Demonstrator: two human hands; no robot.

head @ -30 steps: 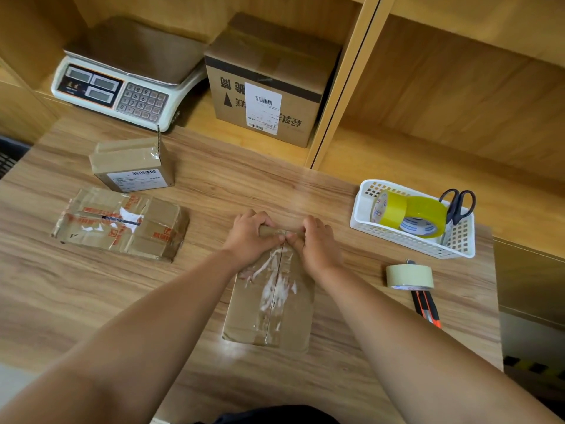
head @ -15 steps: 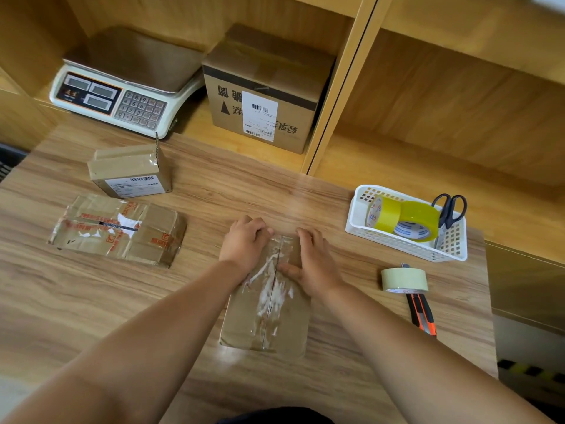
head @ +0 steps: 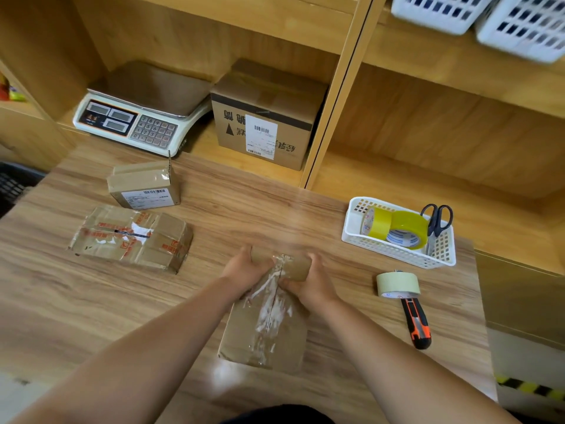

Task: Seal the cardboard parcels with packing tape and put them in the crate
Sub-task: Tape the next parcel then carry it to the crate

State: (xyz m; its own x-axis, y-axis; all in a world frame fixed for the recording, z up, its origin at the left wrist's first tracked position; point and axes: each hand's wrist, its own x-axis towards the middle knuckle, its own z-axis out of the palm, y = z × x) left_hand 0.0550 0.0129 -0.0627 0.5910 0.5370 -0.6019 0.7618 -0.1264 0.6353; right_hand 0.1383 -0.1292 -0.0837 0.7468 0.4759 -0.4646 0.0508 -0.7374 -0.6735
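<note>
We make out the digits 0 to 9 on the keypad of the scale (head: 154, 130), upper left. The large box (head: 266, 117), upper centre, bears upside-down Chinese characters and a barcode label. The small box (head: 143, 186) at left carries a barcode label, its print too fine to read.

The left hand (head: 244, 269) and right hand (head: 312, 284) cover the far corners of the parcel (head: 266, 319), and their fingers curl out of sight round its edges. Motion blur smears that end of it. The baskets on the top shelf (head: 477, 13) are blurred and cut off by the top and right edges. A dark crate (head: 15, 185) is cropped at the left edge. The box cutter (head: 417, 322) has its blade end hidden behind the tape roll (head: 397, 284); the scissors (head: 437, 217) sink their blades inside the white basket (head: 397, 252). Print on the small box label (head: 146, 198) and the scale (head: 137, 120) display is too small to read
</note>
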